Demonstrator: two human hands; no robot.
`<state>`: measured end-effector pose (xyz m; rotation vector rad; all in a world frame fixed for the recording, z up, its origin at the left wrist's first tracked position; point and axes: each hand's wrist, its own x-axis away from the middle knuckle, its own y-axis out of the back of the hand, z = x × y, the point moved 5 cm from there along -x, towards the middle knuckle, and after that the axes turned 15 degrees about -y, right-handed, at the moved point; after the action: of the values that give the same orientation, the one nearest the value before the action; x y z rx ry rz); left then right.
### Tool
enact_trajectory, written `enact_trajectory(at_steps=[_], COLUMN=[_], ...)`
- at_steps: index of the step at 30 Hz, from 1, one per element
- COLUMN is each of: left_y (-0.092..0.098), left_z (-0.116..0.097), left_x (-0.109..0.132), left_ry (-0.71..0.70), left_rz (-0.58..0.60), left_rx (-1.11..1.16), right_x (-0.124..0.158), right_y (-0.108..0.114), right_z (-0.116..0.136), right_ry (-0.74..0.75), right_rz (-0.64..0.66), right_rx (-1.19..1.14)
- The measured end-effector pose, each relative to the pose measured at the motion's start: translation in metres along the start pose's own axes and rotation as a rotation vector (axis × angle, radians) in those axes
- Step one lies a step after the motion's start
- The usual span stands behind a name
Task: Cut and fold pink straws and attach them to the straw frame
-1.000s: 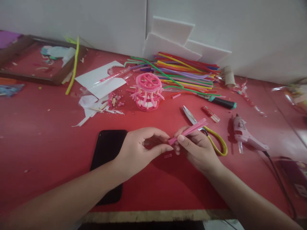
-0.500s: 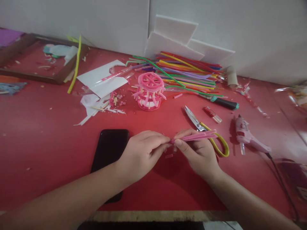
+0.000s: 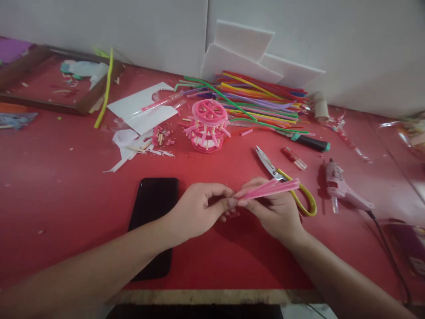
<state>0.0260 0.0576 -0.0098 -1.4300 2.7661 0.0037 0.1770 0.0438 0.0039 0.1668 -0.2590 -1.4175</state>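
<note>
I see a wooden frame (image 3: 43,102) at the far left, then white paper (image 3: 142,108) beyond a black phone (image 3: 156,201), which lies partly under the left forearm. The left hand (image 3: 199,215) has thumb and forefinger drawn nearly together at the left end of some pink stems (image 3: 270,189); I cannot tell whether they grip it. Beyond stands a pink model (image 3: 208,126), upright on the red table (image 3: 232,266). The right hand (image 3: 279,219) pinches the stems between thumb and fingers, holding them above the table, their free ends fanned rightward in front of the scissors (image 3: 278,175). Farther right I have a glue gun (image 3: 338,188).
</note>
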Motion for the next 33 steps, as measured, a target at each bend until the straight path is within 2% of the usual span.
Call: enact_trajectory(at_steps=[2,7,11,14,17,20,24,33], left_y=[-0.001,-0.002,0.000,0.004,0.012,0.017,0.019,0.016], left_z=[0.002,0.001,-0.003,-0.006,-0.001,0.007,0.012,0.011], left_x=[0.001,0.002,0.001,0.000,0.002,0.003,0.003,0.003], left_ry=[0.056,0.060,-0.065,-0.126,-0.024,0.093,0.123,0.162], left_rz=[-0.003,0.002,0.000,-0.079,-0.205,-0.262,-0.305,-0.344], left_rx=[0.031,0.028,-0.122,-0.295,-0.251,-0.120,-0.005,0.040], right_x=[0.000,-0.001,-0.004,-0.006,-0.007,-0.008,-0.010,-0.011], right_y=[0.000,0.001,0.001,0.006,0.016,0.020,0.012,0.002], right_z=[0.000,-0.002,-0.008,-0.012,-0.012,-0.008,-0.004,-0.001], right_ry=[-0.010,-0.078,-0.155,-0.150,-0.124,-0.059,0.081,0.214], right_rz=[0.002,0.005,0.040,-0.011,-0.151,-0.231,-0.181,-0.150], right_rx=[0.006,-0.085,-0.208,-0.207,-0.058,0.180,0.388,0.590])
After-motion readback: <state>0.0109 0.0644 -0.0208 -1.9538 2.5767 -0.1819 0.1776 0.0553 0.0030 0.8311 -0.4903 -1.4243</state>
